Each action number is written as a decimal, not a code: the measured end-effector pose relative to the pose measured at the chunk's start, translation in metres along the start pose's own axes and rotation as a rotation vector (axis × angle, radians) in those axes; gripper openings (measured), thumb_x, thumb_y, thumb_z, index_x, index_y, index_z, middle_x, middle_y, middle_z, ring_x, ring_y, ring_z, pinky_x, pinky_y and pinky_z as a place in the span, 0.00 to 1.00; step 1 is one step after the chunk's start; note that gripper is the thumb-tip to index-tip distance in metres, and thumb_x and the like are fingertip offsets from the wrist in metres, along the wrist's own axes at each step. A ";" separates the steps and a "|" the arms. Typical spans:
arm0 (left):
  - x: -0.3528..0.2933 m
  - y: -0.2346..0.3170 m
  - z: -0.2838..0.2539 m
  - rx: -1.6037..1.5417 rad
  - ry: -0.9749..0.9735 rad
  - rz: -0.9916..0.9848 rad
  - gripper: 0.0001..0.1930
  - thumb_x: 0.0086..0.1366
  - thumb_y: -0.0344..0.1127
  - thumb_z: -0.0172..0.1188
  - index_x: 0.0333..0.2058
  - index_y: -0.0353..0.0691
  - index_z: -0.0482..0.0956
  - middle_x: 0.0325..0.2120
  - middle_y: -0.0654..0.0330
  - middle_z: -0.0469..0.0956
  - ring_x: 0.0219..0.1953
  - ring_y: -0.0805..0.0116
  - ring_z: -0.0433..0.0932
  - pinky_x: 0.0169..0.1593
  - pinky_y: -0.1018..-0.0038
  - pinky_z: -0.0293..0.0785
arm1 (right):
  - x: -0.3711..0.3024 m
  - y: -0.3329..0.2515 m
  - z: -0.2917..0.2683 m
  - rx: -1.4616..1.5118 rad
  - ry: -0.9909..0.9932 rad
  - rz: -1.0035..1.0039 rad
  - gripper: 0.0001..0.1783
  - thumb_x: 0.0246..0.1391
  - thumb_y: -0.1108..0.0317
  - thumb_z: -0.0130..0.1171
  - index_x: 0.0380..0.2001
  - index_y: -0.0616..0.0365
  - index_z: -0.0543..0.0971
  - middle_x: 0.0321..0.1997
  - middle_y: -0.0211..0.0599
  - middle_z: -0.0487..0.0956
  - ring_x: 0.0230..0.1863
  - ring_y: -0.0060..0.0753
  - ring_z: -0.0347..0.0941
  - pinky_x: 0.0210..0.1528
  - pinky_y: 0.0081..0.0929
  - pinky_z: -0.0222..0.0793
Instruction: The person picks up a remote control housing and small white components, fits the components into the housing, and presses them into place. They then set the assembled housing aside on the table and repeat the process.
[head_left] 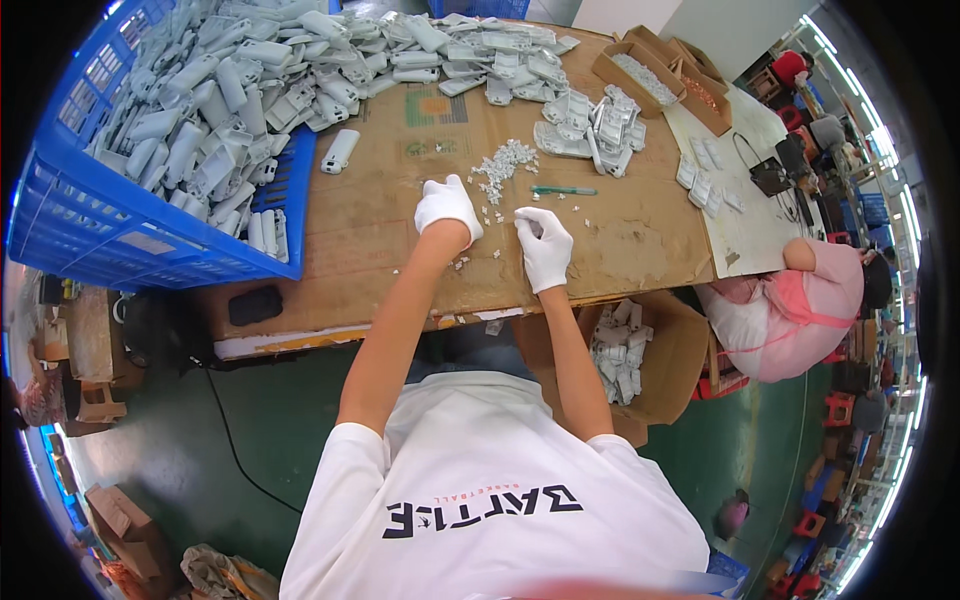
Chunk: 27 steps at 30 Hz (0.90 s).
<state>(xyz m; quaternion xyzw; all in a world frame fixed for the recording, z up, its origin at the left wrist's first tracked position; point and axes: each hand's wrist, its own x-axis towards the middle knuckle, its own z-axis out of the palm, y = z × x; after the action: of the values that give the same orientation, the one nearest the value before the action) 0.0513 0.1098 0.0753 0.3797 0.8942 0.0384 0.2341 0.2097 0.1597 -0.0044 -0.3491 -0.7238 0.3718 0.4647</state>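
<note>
My left hand [447,207], in a white glove, is curled closed over the brown cardboard table cover [380,240]. Whatever its fingers hold is hidden. To its right, my right hand [546,250], gloved in white too, has its thumb and fingers bent together; a small dark patch shows between them, too small to name. Just beyond both hands lies a loose heap of tiny white plastic pieces [507,163], with some strays scattered between the gloves. A green pen [563,190] rests beyond my right hand. One white plastic housing [340,151] lies apart at the left.
A blue crate [150,225] at the left overflows with white housings [215,95], which spread along the far side. More stacked housings [605,130] and cardboard boxes [665,75] stand far right. An open carton [665,350] is below the table edge. A person in pink [790,310] sits at right.
</note>
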 end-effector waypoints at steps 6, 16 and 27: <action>0.039 -0.066 0.015 -0.509 0.223 0.039 0.22 0.59 0.40 0.60 0.51 0.39 0.71 0.43 0.42 0.80 0.48 0.47 0.80 0.50 0.62 0.76 | 0.001 -0.003 0.003 -0.042 0.008 0.092 0.07 0.51 0.77 0.63 0.35 0.59 0.82 0.28 0.31 0.81 0.27 0.18 0.74 0.33 0.20 0.71; -0.049 -0.054 0.006 -0.867 0.331 0.397 0.20 0.51 0.36 0.65 0.45 0.40 0.80 0.37 0.50 0.83 0.42 0.55 0.83 0.46 0.68 0.77 | 0.008 -0.101 0.028 -0.204 -0.094 -0.411 0.08 0.47 0.75 0.64 0.32 0.55 0.78 0.36 0.35 0.76 0.42 0.43 0.74 0.43 0.37 0.72; -0.080 -0.036 0.005 -0.741 0.480 0.460 0.15 0.55 0.32 0.64 0.43 0.44 0.79 0.35 0.52 0.81 0.38 0.50 0.80 0.41 0.63 0.77 | 0.019 -0.122 0.006 -0.395 -0.166 -0.305 0.13 0.39 0.75 0.69 0.30 0.56 0.76 0.37 0.36 0.72 0.40 0.43 0.72 0.41 0.37 0.70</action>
<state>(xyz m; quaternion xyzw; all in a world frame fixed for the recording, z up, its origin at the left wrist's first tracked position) 0.0784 0.0279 0.0934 0.4389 0.7423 0.4904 0.1262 0.1789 0.1160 0.1070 -0.2880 -0.8624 0.1761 0.3771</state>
